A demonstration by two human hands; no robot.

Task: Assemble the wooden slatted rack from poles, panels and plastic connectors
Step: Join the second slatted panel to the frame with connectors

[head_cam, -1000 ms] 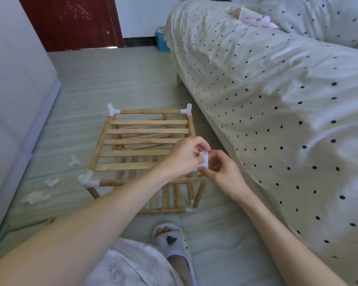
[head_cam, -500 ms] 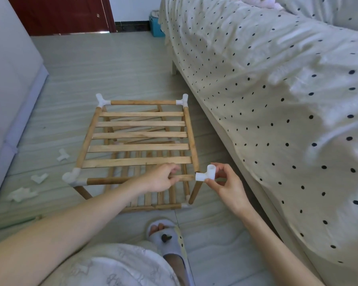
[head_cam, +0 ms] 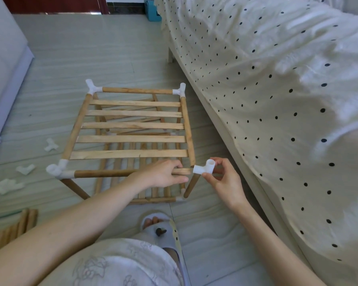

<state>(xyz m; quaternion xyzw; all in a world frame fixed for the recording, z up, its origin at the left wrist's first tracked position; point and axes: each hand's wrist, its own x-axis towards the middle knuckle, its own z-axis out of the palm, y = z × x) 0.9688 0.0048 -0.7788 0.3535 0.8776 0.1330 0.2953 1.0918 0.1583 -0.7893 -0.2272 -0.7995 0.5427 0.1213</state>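
Note:
The wooden slatted rack (head_cam: 132,125) stands on the floor in front of me, with white plastic connectors on three top corners. My left hand (head_cam: 163,175) grips the right end of the near top pole (head_cam: 103,173). My right hand (head_cam: 221,178) pinches a white plastic connector (head_cam: 204,168) at the rack's near right corner. The connector's side socket touches the tip of the near pole, and it sits over the top of the near right leg (head_cam: 191,185). A lower slatted shelf shows through the top slats.
A bed with a dotted cover (head_cam: 277,100) runs along the right, close to the rack. Loose white connectors (head_cam: 26,169) lie on the floor at left. Spare poles (head_cam: 12,228) lie at lower left. My slippered foot (head_cam: 161,230) is just below the rack.
Both hands came down from holding the connector together. My left hand took hold of the near pole, and my right hand brought the connector to the near right corner. The view tilted down.

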